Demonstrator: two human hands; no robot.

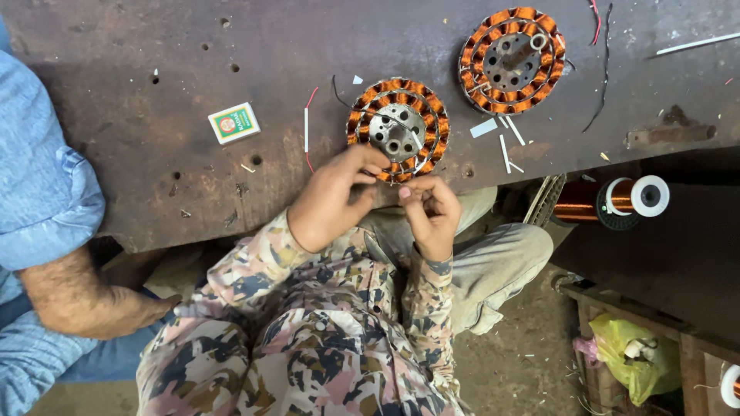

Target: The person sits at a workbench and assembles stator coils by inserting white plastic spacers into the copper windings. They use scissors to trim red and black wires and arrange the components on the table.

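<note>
It was a motor-winding workshop: copper-wound stators [398, 129] lay on a scarred, drilled desk [139, 162], wire offcuts around them, copper wire spool [617, 200] right of the desk.

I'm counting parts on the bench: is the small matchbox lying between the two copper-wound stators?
No: the matchbox lies to the left of both the near stator and the far stator, not between them.

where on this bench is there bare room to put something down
Bare bench top left of the small box, and between the two wound stators. Crowded at the near edge, where the left hand and right hand work, and around the white strips.
</note>
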